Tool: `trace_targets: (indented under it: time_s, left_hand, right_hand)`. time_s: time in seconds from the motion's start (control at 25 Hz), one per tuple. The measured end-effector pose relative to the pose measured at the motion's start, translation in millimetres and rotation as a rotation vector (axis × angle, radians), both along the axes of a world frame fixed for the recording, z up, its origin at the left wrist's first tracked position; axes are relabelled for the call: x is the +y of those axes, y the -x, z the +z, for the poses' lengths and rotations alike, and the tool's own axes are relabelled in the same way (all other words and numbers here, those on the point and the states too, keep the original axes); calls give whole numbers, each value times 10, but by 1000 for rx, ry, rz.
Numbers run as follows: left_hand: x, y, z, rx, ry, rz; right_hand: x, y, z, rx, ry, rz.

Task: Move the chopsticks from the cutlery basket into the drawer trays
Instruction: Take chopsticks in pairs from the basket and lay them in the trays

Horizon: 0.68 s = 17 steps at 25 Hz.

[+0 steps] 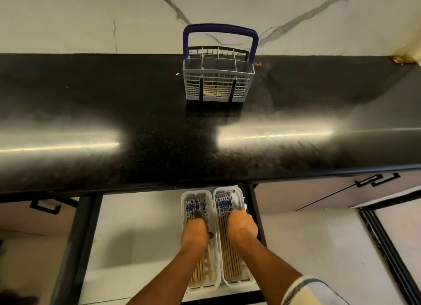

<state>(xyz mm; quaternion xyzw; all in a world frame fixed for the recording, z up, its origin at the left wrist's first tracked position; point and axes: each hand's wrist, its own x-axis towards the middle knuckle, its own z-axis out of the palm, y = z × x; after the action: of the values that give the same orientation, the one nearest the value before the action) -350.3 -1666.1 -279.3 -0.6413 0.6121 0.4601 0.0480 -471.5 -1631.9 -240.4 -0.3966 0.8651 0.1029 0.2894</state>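
Counter: black speckled worktop (pixel 159 127) against a veined marble wall (pixel 68 15).
Basket: grey cutlery basket (pixel 218 77) with a purple handle stands at the back of the worktop.
Drawer: open below, holding two white trays (pixel 239 195) side by side.
Chopsticks: bundles (pixel 224 204) with blue-patterned ends lie lengthwise in both trays.
Left hand (pixel 197 233): down in the left tray, fingers on the chopsticks; can't tell if it grasps them.
Right hand (pixel 242 226): at the right tray, fingers curled over its far rim.

A glossy black speckled countertop (pixel 141 113) runs below a white marble wall (pixel 68 17) with grey veins. Bright light glares off it. Pale cabinet doors (pixel 307 195) carry black handles (pixel 376 179).
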Motion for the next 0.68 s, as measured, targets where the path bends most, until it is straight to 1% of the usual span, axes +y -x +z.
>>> trace_targets:
  time_s: [0.08,0.16,0.2,0.28,0.32,0.44,0.56,0.68]
  left_hand:
    - [10,22,-60,23,-36,28]
    - [37,56,-67,-5,-63,124]
    - [49,70,-40,-11,-98,218]
    - [40,97,-3,61,-227,441]
    - [25,114,5,80,-257,500]
    - [-9,132,8,14,-218,482]
    - [-34,151,40,53,-237,507]
    - [-33,130,58,65,-236,426]
  right_hand:
    - [-24,-20,-41,-5,-28,9]
    - [-42,-32,-78,-18,-48,-5]
    - [-51,-30,-101,-21,-51,-13]
    - [-64,-19,-113,-21,-62,-24]
    - [-65,-12,-125,-20,-69,-18]
    - [-50,-11,-135,-10,-90,26]
    - [-34,-17,-155,-14,-71,68]
    - [7,-58,-136,-29,-103,87]
